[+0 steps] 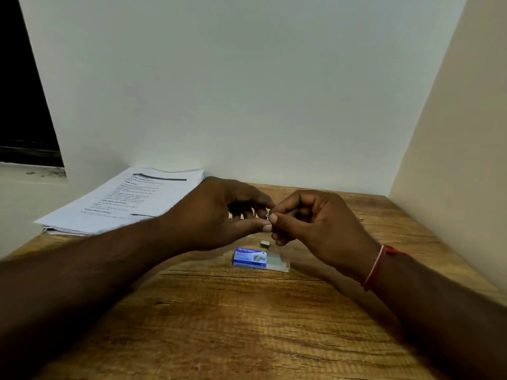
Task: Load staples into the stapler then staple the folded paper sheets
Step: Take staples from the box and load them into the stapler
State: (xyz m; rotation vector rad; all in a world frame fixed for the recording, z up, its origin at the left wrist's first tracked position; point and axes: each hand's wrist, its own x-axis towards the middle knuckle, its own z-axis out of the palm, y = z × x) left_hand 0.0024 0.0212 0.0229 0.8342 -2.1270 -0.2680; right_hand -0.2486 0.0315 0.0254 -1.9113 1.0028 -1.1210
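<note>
Nearest is the wooden table, with 2 bare forearms reaching in over it from either side. Further in lies a blue staple box, its inner tray slid partway out to the right. Just beyond the box, 1 small loose staple block sits on the wood.

Above these the 2 hands meet. The right hand, with a red thread band at the wrist, pinches a short staple strip between thumb and forefinger. The left hand is curled, and its thumb and forefinger close in on the same strip. Whether they actually grip it cannot be told.

Farther back on the left, a stack of printed paper sheets lies flat, running up to the white wall.
</note>
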